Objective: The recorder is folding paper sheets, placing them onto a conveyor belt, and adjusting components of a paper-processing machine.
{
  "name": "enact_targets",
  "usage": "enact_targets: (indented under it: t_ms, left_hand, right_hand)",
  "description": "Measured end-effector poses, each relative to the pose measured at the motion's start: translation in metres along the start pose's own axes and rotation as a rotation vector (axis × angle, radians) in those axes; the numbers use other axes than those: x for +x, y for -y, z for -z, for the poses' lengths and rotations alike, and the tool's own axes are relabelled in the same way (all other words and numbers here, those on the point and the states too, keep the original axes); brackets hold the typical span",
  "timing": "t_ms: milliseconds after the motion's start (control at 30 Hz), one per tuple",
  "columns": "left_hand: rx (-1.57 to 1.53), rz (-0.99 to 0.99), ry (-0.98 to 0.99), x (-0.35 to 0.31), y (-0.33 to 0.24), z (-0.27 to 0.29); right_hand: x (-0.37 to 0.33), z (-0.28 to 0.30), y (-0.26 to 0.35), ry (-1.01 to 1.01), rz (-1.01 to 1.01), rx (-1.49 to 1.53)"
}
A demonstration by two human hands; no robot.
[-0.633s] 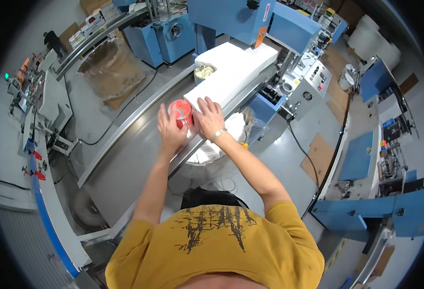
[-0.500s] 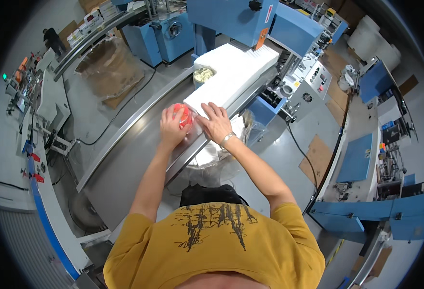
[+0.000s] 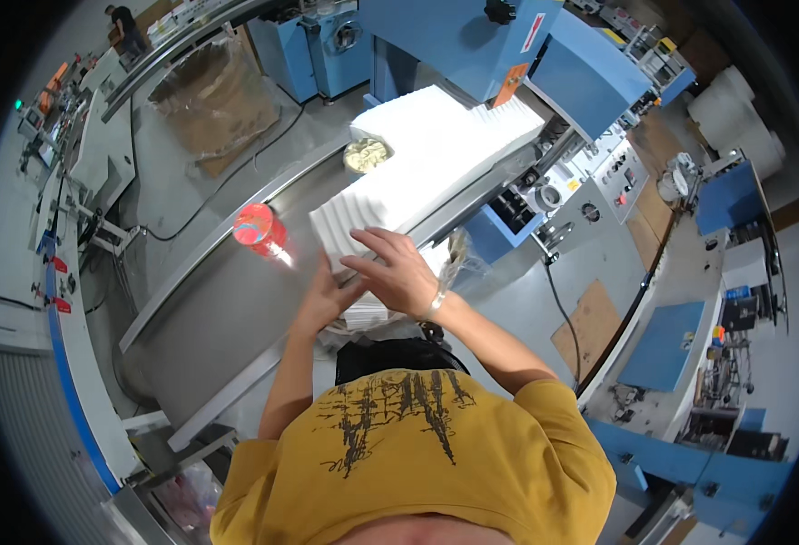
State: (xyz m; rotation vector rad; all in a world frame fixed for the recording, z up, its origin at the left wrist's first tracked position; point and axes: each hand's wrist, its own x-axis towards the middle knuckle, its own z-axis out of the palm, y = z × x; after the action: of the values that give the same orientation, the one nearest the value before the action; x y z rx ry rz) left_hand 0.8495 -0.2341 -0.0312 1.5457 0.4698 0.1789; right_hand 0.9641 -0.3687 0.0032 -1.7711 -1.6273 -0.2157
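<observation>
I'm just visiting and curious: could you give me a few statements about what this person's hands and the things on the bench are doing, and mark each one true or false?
1. Both hands are at the near end of the white stack. True: the left hand and the right hand meet there.
2. The red packet is held in the left hand. False: it lies on the grey conveyor, apart from both hands.
3. A small bowl sits on the white stack. True.
4. The person wears a blue shirt. False: the shirt is yellow.
5. The machine behind the stack is blue. True.
</observation>
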Motion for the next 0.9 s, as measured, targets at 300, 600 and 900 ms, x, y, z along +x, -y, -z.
enact_targets:
  t_ms: [300,600,900]
  left_hand:
    - [0.381,0.019,-0.587,0.028,-0.010,-0.053]
    - [0.393,-0.122,-0.841,0.020,0.015,-0.064]
    - [0.408,-0.237,-0.896,0.026,0.027,-0.066]
  right_hand:
    - [-0.054,0.085,-0.184,-0.374,-0.791,0.290]
    - [-0.048,0.090,-0.247,-0.341,-0.646,0.044]
    - [-0.048,0.088,-0.246,-0.318,-0.519,-0.249]
